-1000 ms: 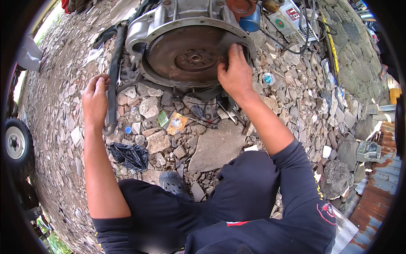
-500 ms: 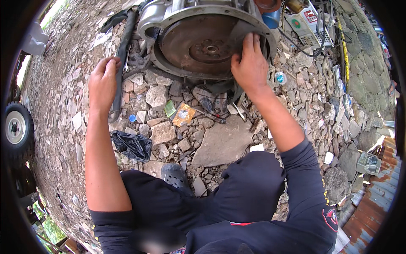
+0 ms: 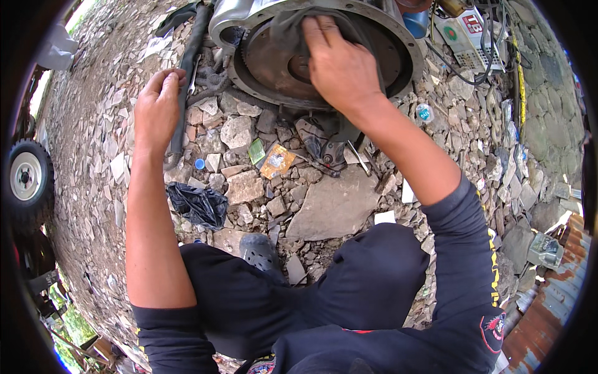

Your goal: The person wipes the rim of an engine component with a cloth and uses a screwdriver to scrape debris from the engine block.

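My right hand presses a dark grey cloth against the brown round flywheel inside a grey metal housing, fingers together and partly over the centre hub. My left hand, fingers curled and pinched, is at the long dark padded hose or bar left of the housing; what it grips is hidden.
Rubble ground holds a black plastic bag, flat stone, wrappers and scattered tools. A white-and-grey case with cables is upper right, a wheel far left, rusty corrugated sheet lower right.
My right hand has moved from the flywheel's right edge leftward and up onto its face, with the cloth now showing. My left hand has moved slightly up. The view has shifted.
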Demonstrator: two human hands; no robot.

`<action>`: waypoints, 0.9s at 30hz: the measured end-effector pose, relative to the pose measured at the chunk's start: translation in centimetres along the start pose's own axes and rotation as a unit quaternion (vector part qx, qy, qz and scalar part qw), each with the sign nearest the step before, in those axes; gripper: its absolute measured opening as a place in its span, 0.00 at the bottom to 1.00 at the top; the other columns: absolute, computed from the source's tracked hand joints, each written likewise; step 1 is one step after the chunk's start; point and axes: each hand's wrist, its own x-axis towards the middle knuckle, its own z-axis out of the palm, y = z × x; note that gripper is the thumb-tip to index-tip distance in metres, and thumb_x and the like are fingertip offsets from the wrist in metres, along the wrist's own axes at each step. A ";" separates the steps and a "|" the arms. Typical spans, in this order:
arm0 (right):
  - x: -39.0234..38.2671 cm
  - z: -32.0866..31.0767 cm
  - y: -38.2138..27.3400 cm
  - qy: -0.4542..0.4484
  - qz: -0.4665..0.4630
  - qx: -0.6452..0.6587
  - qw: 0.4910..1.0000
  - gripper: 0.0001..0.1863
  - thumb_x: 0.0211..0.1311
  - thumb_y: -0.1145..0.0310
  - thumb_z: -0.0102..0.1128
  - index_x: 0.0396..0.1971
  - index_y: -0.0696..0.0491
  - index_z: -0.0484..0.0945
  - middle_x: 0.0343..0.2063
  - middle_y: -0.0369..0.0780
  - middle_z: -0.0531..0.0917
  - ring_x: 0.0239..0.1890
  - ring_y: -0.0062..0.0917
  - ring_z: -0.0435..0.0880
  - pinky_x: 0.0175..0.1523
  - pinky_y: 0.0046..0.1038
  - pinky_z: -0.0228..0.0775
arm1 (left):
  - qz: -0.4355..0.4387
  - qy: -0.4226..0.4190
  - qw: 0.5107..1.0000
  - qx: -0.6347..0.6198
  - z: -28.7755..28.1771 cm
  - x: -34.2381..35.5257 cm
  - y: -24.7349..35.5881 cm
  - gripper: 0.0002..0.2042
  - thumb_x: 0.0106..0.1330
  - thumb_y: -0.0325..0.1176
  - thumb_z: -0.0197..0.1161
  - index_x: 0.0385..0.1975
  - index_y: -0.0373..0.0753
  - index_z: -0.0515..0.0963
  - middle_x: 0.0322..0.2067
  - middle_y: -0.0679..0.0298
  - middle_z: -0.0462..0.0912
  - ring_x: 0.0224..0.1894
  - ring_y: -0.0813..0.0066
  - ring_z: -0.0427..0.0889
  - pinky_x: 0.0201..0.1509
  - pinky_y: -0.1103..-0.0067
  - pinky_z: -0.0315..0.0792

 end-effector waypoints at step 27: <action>-13.6 6.6 6.5 0.118 0.348 0.170 0.914 0.39 0.50 0.78 0.51 0.68 0.56 0.57 0.54 0.56 0.74 0.44 0.48 0.82 0.43 0.37 0.78 | -0.016 -0.004 1.000 -0.024 -3.6 -0.3 -3.1 0.16 0.75 0.35 0.49 0.48 0.30 0.78 0.42 0.57 0.83 0.45 0.71 0.81 0.55 0.77 0.73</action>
